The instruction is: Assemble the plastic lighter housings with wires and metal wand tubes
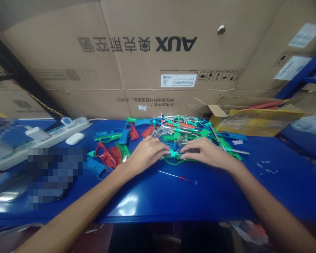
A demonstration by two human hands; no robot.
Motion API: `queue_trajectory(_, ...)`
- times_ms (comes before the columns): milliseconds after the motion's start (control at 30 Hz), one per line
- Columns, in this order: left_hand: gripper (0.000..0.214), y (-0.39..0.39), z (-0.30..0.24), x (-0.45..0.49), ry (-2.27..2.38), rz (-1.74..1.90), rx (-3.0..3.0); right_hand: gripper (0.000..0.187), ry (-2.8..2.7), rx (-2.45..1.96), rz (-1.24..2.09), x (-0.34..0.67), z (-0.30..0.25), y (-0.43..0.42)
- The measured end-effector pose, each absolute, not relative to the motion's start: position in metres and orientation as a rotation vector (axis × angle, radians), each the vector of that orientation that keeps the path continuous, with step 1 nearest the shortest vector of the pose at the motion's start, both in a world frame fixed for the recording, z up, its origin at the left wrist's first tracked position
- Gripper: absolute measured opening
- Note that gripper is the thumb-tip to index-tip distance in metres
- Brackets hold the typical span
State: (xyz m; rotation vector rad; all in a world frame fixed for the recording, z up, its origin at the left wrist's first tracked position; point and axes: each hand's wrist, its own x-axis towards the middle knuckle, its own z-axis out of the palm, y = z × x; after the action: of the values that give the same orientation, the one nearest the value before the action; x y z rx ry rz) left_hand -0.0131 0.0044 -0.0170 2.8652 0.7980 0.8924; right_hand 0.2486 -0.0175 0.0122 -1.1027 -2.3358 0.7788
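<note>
My left hand (147,154) is closed in a pinch at the left end of a green plastic toy-gun part (173,153). From the other side, the thumb and fingers of my right hand (209,151) close on the same part. The fingers hide some of it, and a thin metal rod seems to run along it. Under my hands lies a green gun-shaped shell (172,161). A screwdriver (183,178) with a red and clear handle rests on the blue table (152,200) nearer to me. Behind my hands is a pile of green, blue and red shells with metal tubes (192,130).
Red shells (104,154) and a blue shell (98,168) lie left of my hands. A white power strip (52,138) with chargers and a white earphone case (75,138) are further left. At the right are small clear pieces (267,171) and an open yellow-taped carton (258,123). Large cardboard boxes (147,70) stand behind.
</note>
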Motion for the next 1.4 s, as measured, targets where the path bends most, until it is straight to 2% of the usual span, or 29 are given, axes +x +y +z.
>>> queue_trajectory(133,0.022,0.002,-0.017,-0.011,0.77,0.744,2.92,0.034,-2.463,-1.132,0.753,0.269,0.011,-0.009)
queue_trajectory(533,0.022,-0.002,-0.021,-0.005,0.859,0.665,2.888,0.021,-2.622,-1.04,0.689,0.27,0.005,-0.008)
queue_trajectory(667,0.02,0.0,-0.023,-0.006,0.843,0.62,2.88,0.021,-2.694,-1.062,0.708,0.27,0.009,-0.013)
queue_trajectory(900,0.019,-0.001,-0.018,-0.007,0.845,0.556,2.952,0.022,-2.802,-1.159,0.543,0.267,0.017,-0.024)
queue_trajectory(1400,0.024,-0.003,-0.014,-0.002,0.869,0.501,3.132,0.037,-2.696,-1.109,0.797,0.263,0.022,-0.023)
